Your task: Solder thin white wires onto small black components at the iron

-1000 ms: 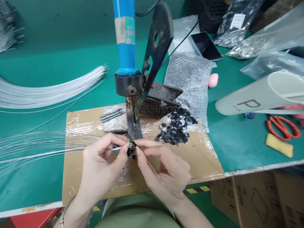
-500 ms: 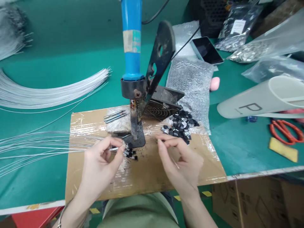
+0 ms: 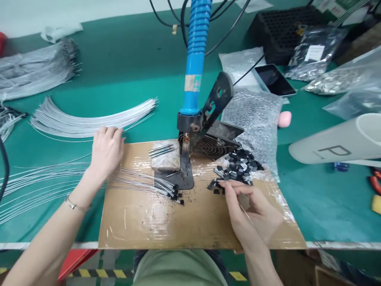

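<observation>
My left hand (image 3: 107, 149) is closed with curled fingers at the near edge of a bundle of white wires (image 3: 89, 121); what its fingertips hold is hidden. Palm inward, my right hand (image 3: 253, 206) pinches its thumb and forefinger beside a heap of small black-and-silver parts (image 3: 242, 165). A thin wire (image 3: 246, 214) runs through that hand. Between the hands, loose white wires with black ends (image 3: 174, 194) lie on the cardboard (image 3: 202, 226). Above the cardboard, a blue-handled soldering iron (image 3: 195, 91) points down from a black stand (image 3: 218, 97).
A pale block (image 3: 166, 161) carries several thin metal rods. Behind the heap are a small fan (image 3: 205, 145), bubble wrap (image 3: 256, 119) and a phone (image 3: 274, 79). A white cup (image 3: 336, 139) lies at the right. More bundled wires (image 3: 38, 71) lie far left.
My left hand has let go of the black-ended wires and moved up and left to the white bundle. My right hand has stayed pinched by the parts heap. The view has shifted.
</observation>
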`<state>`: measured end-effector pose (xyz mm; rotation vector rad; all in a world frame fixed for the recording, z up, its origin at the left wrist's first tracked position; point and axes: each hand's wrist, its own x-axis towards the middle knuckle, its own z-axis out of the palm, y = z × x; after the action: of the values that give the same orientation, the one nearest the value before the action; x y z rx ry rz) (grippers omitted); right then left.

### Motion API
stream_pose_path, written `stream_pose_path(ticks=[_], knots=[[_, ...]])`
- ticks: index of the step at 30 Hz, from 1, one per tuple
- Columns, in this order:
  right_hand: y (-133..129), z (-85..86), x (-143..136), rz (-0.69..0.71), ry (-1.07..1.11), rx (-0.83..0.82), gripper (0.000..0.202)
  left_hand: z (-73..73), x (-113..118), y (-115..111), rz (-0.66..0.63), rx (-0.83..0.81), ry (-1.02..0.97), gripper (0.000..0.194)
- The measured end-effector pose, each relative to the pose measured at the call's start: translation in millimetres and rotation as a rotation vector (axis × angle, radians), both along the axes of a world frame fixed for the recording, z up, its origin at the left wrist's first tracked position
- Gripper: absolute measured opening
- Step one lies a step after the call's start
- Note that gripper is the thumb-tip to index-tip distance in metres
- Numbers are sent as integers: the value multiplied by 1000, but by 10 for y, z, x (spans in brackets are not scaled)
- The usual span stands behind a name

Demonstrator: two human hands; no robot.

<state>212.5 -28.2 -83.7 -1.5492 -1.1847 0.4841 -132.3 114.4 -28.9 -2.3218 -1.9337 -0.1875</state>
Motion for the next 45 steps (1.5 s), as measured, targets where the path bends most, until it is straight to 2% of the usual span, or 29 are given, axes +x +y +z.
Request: stream_pose_path(ticks=[3, 6, 11, 15, 17, 20, 27, 32, 36, 41, 45], knots=[[2, 9, 0, -21, 28, -16, 22, -72, -121, 363, -36, -63, 8, 32], [-4, 21, 1, -38, 38, -29, 23, -67, -172, 512, -60, -92, -22, 25], [-5, 52, 3, -53, 33, -72, 26, 138, -253, 443, -1, -49, -156, 17], [-2, 67, 11, -57, 4, -70, 28, 350, -281, 297, 37, -13, -325, 27], [-2, 62, 13, -56, 7, -64, 28, 387, -283, 256, 55, 12, -386, 31], [-5, 46, 7, -59, 22, -63, 29, 314, -285, 254, 83, 66, -393, 26], [-15, 29, 8, -48, 22, -59, 30, -72, -229, 358, 20, -9, -184, 23], [-14, 19, 24, -35, 55, -66, 26, -136, -205, 421, -8, -49, -87, 25], [-11, 23, 23, -34, 67, -58, 25, -37, -260, 414, 16, -29, -103, 22], [-14, 14, 26, -39, 69, -59, 26, 191, -312, 336, 88, 41, -207, 24], [-19, 1, 24, -38, 97, -68, 27, 352, -283, 281, 115, 97, -325, 13]])
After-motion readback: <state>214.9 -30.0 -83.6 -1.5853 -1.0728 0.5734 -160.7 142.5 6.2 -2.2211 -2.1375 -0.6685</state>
